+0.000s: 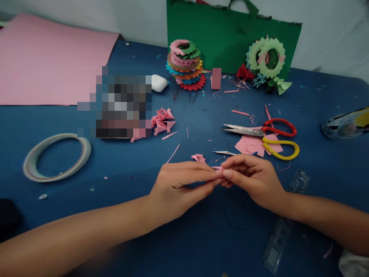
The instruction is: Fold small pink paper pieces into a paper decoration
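Note:
Between my fingertips is a small pink paper piece, mostly hidden by the fingers. My left hand pinches it from the left, and my right hand pinches it from the right. Just beyond my left hand lies a folded pink paper piece. Past my right hand are the scissors, with one red and one yellow handle, resting partly on flat pink paper pieces. A thin pointed metal tool lies just behind my right hand, partly covered by it.
Folded pink pieces lie beside a blurred-out object. A tape roll and a large pink sheet are on the left. Stacked paper rings and pale green rings stand before a green board. A clear ruler lies near my right forearm.

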Available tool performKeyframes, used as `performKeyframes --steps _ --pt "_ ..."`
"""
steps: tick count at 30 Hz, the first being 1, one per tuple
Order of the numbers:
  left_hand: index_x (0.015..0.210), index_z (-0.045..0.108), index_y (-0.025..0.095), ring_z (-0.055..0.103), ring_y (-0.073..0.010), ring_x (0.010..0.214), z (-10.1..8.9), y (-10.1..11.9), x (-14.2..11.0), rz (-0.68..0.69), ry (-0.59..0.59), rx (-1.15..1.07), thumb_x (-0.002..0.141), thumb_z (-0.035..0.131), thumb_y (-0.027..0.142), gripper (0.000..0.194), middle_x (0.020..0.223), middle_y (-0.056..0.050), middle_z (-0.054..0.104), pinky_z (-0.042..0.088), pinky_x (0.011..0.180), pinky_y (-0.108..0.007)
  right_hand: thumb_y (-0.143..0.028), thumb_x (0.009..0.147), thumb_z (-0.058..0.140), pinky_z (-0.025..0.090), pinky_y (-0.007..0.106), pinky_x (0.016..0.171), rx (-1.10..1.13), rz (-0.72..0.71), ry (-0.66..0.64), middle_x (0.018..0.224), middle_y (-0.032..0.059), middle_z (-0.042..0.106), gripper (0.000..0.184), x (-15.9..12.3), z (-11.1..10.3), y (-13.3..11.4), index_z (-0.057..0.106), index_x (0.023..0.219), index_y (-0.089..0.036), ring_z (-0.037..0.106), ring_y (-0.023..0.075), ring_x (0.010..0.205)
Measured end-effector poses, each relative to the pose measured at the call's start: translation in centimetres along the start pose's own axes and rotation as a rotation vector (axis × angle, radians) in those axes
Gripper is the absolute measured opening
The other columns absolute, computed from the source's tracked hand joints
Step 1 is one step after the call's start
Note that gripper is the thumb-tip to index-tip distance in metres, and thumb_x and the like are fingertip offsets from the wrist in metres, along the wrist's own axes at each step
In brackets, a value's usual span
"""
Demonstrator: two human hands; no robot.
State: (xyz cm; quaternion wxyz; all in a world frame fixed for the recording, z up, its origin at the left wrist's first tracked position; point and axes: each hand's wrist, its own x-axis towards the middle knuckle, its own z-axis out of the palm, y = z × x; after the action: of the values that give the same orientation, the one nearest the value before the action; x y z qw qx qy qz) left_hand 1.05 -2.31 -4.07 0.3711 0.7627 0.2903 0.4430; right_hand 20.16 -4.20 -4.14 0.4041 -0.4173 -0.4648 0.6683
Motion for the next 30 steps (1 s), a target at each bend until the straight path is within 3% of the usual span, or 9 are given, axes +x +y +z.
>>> performKeyframes --steps 8,13,19,25,30 --pt "0.09 0.072 0.014 0.068 -0.0103 0.069 -0.3 0.0 0.0 -0.003 -0.059 -0.031 0.07 0.067 -0.001 0.025 0.08 -0.005 0.073 0.056 0.068 -0.015 -0.013 0.068 0.076 0.053 0.014 0.062 0.088 0.201 -0.112 0.07 -0.0026 0.071 0.026 0.7 -0.6 -0.6 0.062 0.089 -0.019 0.069 0.0089 0.068" --pt "0.089 0.072 0.014 0.068 -0.0107 0.068 -0.1 0.0 0.4 -0.046 -0.016 -0.085 0.07 0.067 -0.002 0.025 0.078 -0.004 0.074 0.055 0.07 -0.016 -0.016 0.072 0.074 0.053 0.013 0.062 0.104 0.173 -0.112 0.07 -0.0028 0.072 0.02 0.7 -0.6 -0.6 0.064 0.089 -0.019 0.068 0.0076 0.067" --pt "0.086 0.071 0.017 0.068 -0.01 0.069 0.1 0.0 0.0 -0.253 0.047 -0.157 0.072 0.068 0.003 0.02 0.077 0.0 0.072 0.056 0.065 -0.015 -0.023 0.08 0.067 0.056 0.018 0.066 -0.028 0.061 -0.085 0.077 -0.0002 0.07 0.021 0.5 -0.5 -0.5 0.067 0.101 -0.02 0.067 0.0094 0.072" --pt "0.08 0.068 0.018 0.065 -0.0096 0.07 0.8 0.2 -0.5 -0.544 0.058 -0.398 0.075 0.067 0.009 0.011 0.078 0.001 0.066 0.056 0.063 -0.016 -0.023 0.077 0.07 0.057 0.021 0.068 -0.066 0.013 -0.037 0.079 -0.0004 0.07 0.017 0.4 -0.1 -0.1 0.069 0.094 -0.02 0.067 0.011 0.072" --pt "0.075 0.066 0.02 0.062 -0.008 0.071 1.1 0.3 -0.7 -0.596 0.092 -0.444 0.074 0.068 0.011 0.009 0.075 0.003 0.064 0.053 0.063 -0.014 -0.021 0.075 0.071 0.056 0.02 0.069 -0.111 -0.005 -0.042 0.082 -0.0002 0.071 0.014 0.6 0.2 0.0 0.069 0.09 -0.02 0.068 0.0108 0.073"
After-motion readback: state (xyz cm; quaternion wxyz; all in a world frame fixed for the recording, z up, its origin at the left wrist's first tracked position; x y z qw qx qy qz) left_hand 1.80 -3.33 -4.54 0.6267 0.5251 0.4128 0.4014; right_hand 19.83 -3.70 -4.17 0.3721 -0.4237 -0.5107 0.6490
